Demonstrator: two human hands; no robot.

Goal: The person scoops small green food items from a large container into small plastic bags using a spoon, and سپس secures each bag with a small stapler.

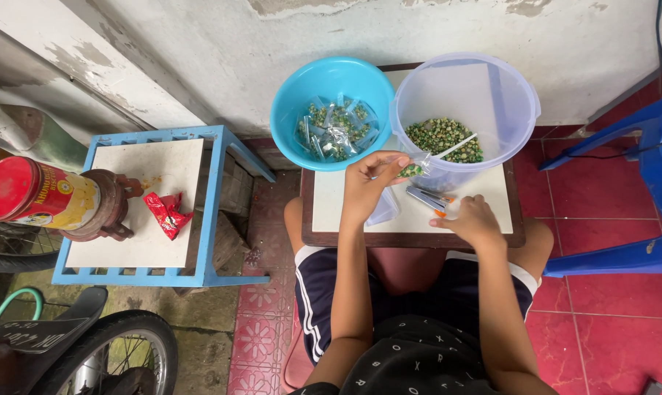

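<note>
My left hand (367, 184) pinches a small clear bag of green coated nuts (411, 170) at the rim of the clear plastic tub (517, 110). The tub holds loose green nuts (442, 137) and a white spoon handle (455, 146). My right hand (473, 219) rests on the white board (331, 197) across my lap, next to a small metal stapler with orange tips (427, 199). Left of the tub, a blue bowl (290, 110) holds several filled bags (337, 128). A stack of clear bags (384, 208) lies under my left hand.
A blue-framed low table (214, 212) stands at left with a red wrapper (166, 213) and a rusty device holding a red-lidded tin (38, 194). A blue plastic chair (638, 183) is at right. A bicycle wheel (126, 344) sits lower left; the wall runs behind.
</note>
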